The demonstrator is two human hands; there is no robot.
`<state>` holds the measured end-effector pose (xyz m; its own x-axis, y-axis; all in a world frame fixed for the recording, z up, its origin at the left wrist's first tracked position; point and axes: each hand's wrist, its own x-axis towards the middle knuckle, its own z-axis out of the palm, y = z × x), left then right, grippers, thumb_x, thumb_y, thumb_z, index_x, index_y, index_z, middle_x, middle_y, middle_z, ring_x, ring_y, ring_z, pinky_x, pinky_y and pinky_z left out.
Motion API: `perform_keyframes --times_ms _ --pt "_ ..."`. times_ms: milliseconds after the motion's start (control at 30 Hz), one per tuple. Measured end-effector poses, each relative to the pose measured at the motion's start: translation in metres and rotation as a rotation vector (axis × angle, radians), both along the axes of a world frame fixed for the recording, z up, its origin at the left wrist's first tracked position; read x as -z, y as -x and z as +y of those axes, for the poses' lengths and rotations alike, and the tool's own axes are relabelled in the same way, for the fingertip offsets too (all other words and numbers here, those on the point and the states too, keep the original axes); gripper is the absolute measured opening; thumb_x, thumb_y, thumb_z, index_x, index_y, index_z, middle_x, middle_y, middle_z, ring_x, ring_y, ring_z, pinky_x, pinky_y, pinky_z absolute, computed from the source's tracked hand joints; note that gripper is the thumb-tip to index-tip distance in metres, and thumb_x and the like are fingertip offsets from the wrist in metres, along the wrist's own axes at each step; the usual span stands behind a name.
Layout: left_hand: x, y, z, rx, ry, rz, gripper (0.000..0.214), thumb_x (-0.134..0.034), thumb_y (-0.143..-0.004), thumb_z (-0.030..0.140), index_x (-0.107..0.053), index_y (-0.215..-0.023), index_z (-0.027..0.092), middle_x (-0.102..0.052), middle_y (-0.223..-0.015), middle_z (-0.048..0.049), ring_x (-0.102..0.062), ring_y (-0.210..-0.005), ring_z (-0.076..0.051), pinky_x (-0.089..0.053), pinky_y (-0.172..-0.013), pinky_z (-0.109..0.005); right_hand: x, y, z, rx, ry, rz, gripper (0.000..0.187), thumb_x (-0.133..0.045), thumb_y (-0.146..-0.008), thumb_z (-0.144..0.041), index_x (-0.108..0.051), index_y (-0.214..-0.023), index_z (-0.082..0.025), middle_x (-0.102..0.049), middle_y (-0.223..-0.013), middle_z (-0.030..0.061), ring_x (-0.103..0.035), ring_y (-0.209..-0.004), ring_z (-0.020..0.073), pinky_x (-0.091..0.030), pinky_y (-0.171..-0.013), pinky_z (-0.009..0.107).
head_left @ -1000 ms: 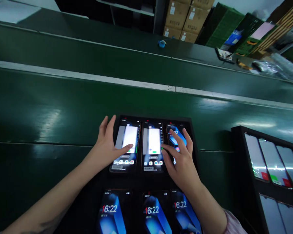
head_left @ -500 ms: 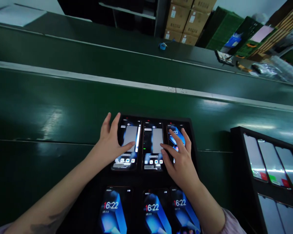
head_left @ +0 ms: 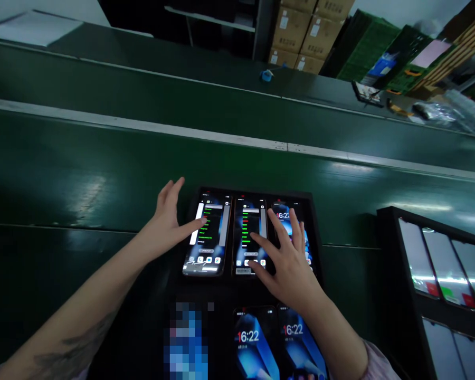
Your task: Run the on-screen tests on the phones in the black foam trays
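Observation:
Several lit smartphones lie face up in a black tray. My left hand is open, its thumb over the screen of the back-left smartphone. That screen shows an app card with green text lines. Over the back-middle smartphone, with a similar card, my right hand reaches an index finger to the screen, fingers spread. The right hand partly covers the back-right smartphone, which shows 16:22. In front lie two more smartphones, a middle one and a right one, and a pixelated patch at left.
Another black tray at the right holds several phones with pale screens and red and green stickers. Green work surface surrounds both trays. Beyond it are a small blue object, cardboard boxes, and green crates.
Cards on the back-left and back-middle screens have switched from pale to green-text ones. My left hand has shifted left; my right index finger has moved left across the middle phone. Front-left phone is now pixelated.

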<state>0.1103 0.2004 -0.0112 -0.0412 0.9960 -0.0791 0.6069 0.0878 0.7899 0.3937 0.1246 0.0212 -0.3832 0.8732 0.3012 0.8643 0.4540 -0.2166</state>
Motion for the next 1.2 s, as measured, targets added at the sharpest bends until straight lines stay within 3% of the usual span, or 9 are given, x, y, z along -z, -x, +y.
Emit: perform_keyframes --times_ms 167,333,433,600,867,1033,1200 --pt "0.002 -0.015 -0.004 0.020 0.002 -0.004 0.106 -0.078 -0.072 0.065 -0.035 -0.160 0.023 -0.020 -0.172 -0.0224 -0.014 -0.162 -0.047 -0.021 -0.126 -0.074 -0.009 -0.029 -0.007 0.162 -0.211 0.133 0.025 -0.053 -0.104 -0.027 -0.074 -0.116 -0.027 -0.059 -0.154 0.0062 -0.027 -0.161 0.0431 -0.034 -0.119 0.082" --pt "0.008 -0.022 -0.015 -0.076 -0.158 -0.422 0.081 -0.070 -0.086 0.060 -0.042 -0.155 0.027 -0.036 -0.169 -0.0132 -0.024 -0.162 -0.034 -0.022 -0.134 -0.055 -0.005 -0.075 -0.029 0.267 -0.283 0.136 0.029 -0.055 -0.101 -0.019 -0.082 -0.101 -0.029 -0.067 -0.145 0.0024 -0.036 -0.158 0.0386 -0.047 -0.117 0.069" --pt "0.008 -0.026 -0.022 -0.120 -0.190 -0.554 0.064 -0.069 -0.089 0.054 -0.055 -0.144 0.025 -0.047 -0.164 -0.0109 -0.033 -0.159 -0.031 -0.021 -0.135 -0.050 -0.003 -0.084 -0.038 0.181 -0.258 0.148 0.030 -0.057 -0.097 -0.015 -0.084 -0.095 -0.028 -0.066 -0.147 0.0021 -0.035 -0.158 0.0375 -0.050 -0.116 0.064" --pt "-0.001 -0.032 -0.023 -0.230 -0.180 -0.667 0.058 -0.077 -0.084 0.055 -0.063 -0.130 0.023 -0.055 -0.157 -0.0110 -0.037 -0.158 -0.029 -0.022 -0.136 -0.048 -0.008 -0.086 -0.040 -0.045 -0.157 0.140 0.032 -0.057 -0.090 -0.014 -0.084 -0.080 -0.027 -0.069 -0.144 0.0016 -0.043 -0.154 0.0376 -0.054 -0.113 0.060" --pt "-0.010 -0.037 -0.020 -0.295 -0.125 -0.604 0.050 -0.077 -0.081 0.058 -0.066 -0.114 0.023 -0.060 -0.153 -0.0100 -0.043 -0.153 -0.033 -0.026 -0.134 -0.055 0.001 -0.084 -0.037 0.138 -0.174 0.110 0.031 -0.058 -0.097 -0.016 -0.084 -0.102 -0.031 -0.059 -0.155 0.0012 -0.040 -0.155 0.0370 -0.054 -0.112 0.060" --pt "-0.009 -0.035 -0.021 -0.261 -0.161 -0.517 0.042 -0.071 -0.084 0.055 -0.067 -0.110 0.022 -0.061 -0.150 -0.0094 -0.039 -0.155 -0.034 -0.017 -0.136 -0.057 -0.002 -0.085 -0.037 0.065 -0.159 0.099 0.033 -0.051 -0.101 -0.018 -0.078 -0.119 -0.025 -0.059 -0.153 0.0081 -0.040 -0.155 0.0335 -0.054 -0.113 0.054" --pt "-0.008 -0.034 -0.021 -0.259 -0.129 -0.537 0.032 -0.068 -0.085 0.046 -0.069 -0.108 0.024 -0.062 -0.149 -0.0075 -0.041 -0.153 -0.035 -0.020 -0.135 -0.058 -0.001 -0.081 -0.038 0.055 -0.066 -0.018 0.035 -0.053 -0.103 -0.033 -0.071 -0.133 -0.028 -0.033 -0.172 0.0062 -0.015 -0.164 0.0404 -0.049 -0.115 0.062"
